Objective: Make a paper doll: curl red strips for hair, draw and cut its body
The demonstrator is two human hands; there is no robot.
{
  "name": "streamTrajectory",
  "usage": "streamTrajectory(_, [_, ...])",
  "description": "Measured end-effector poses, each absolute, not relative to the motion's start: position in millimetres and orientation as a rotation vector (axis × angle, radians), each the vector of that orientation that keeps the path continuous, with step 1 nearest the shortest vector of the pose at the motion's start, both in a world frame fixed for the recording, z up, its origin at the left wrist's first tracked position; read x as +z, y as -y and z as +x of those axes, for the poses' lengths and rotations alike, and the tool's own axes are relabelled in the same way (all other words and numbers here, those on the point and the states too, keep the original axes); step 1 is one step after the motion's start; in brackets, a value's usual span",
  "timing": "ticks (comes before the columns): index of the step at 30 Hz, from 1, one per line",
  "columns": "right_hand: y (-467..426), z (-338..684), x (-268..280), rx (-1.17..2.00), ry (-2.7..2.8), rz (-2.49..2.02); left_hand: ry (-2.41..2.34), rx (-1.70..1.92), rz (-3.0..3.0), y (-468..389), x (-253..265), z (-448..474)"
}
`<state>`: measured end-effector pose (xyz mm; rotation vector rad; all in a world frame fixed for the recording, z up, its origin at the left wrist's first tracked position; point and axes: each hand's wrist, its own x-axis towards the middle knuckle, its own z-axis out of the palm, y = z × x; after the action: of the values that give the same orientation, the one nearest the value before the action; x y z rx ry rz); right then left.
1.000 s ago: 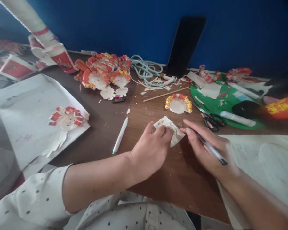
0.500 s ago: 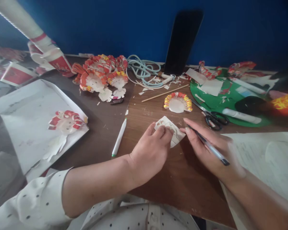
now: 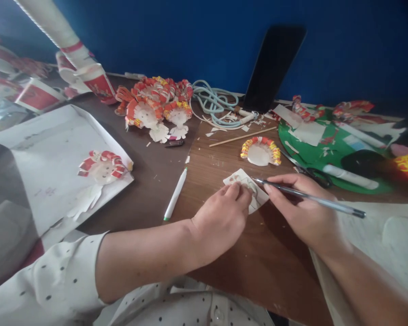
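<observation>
In the head view, a small white piece of paper (image 3: 242, 177) with drawn lines and small brown marks lies on the brown table. My left hand (image 3: 224, 217) is closed over its near side, fingertips bunched on it and hiding part of the drawing. A pen (image 3: 302, 195) with a clear barrel and black end is gripped in my right hand (image 3: 302, 206), its tip just above the paper's right edge. Behind the paper sits a round white cut-out (image 3: 259, 154) with a crinkled red and yellow rim. A white marker with green ends (image 3: 176, 194) rests left of my left hand.
Black-handled scissors (image 3: 318, 176) lie partly behind my right hand, beside a green round mat (image 3: 302, 144). A thin stick (image 3: 243, 136), pale blue cable (image 3: 214, 102) and standing phone (image 3: 275, 68) are behind. Left are a white tray (image 3: 51, 136), paper cups (image 3: 97, 83) and decorated cut-outs (image 3: 146, 113).
The view has shifted, so everything appears farther right. My right hand has swung the pen to a flatter angle, bringing its tip over the paper's edge. My left hand stays on the paper.
</observation>
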<state>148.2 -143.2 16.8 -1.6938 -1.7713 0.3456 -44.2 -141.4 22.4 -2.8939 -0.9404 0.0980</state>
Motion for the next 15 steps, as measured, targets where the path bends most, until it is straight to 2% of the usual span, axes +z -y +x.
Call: streamTrajectory(15, [139.2,147.2,9.2,0.427,1.807,-1.701,0.930,0.078,-2.898,141.3,23.5,-45.2])
